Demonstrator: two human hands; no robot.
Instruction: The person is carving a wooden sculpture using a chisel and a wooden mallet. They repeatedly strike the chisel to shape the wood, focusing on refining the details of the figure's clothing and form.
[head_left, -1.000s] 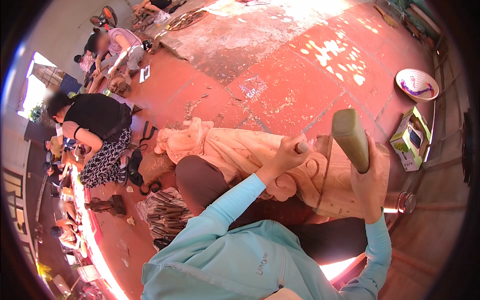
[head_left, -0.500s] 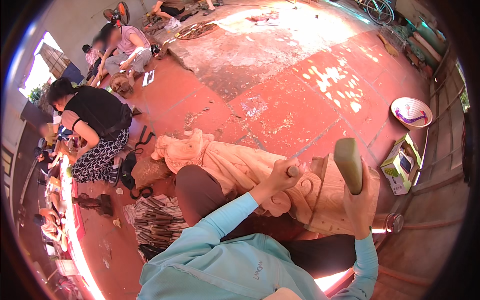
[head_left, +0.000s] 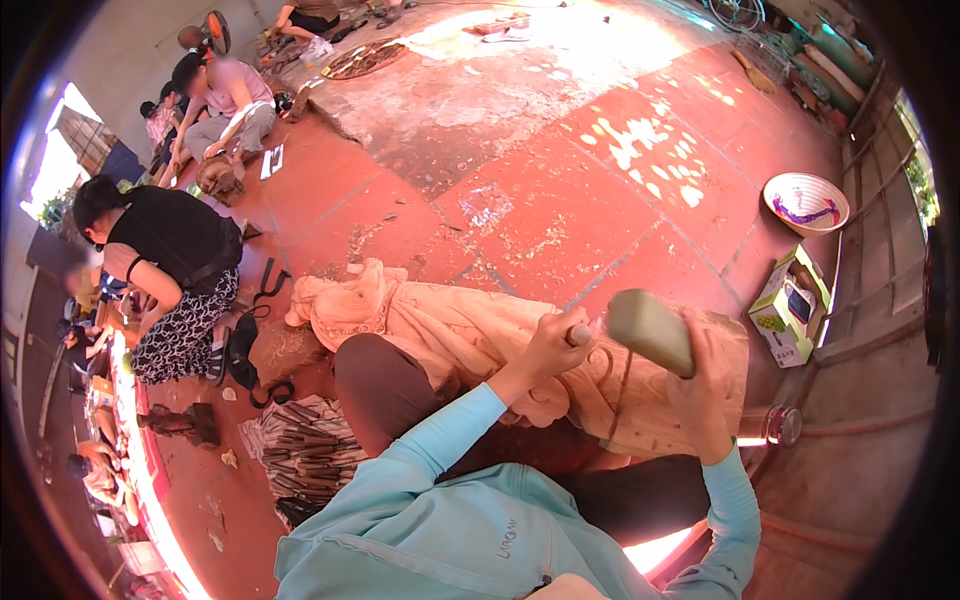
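Statue [head_left: 455, 322]: pale carved wood, lying across in front of the person, head end left, base right; bent left knee [head_left: 385, 385] in front of it.
Left hand [head_left: 550, 350]: closed around a tool [head_left: 579, 335], rounded handle end up, over the statue's lower half.
Tool tip: hidden by the hand; cannot tell if it touches wood.
Right hand [head_left: 703, 380]: fingers wrapped on a mallet [head_left: 648, 330], above the base end.
Mallet: greenish block, tilted, its end toward the tool handle, gap visible between them.
Tool pile [head_left: 312, 447]: many handles on striped cloth, left of the knee.
Dark carving [head_left: 185, 425]: on the floor, left of the pile.
Floor [head_left: 400, 235]: red tile, wood chips scattered beyond the statue.
Jar [head_left: 783, 427]: just right of the base.
Carton [head_left: 785, 340]: open top, dark item inside, right side.
Bowl [head_left: 806, 190]: pale, purple patch inside, beyond the carton.
Co-worker [head_left: 180, 240]: black vest, patterned trousers, crouched at left.
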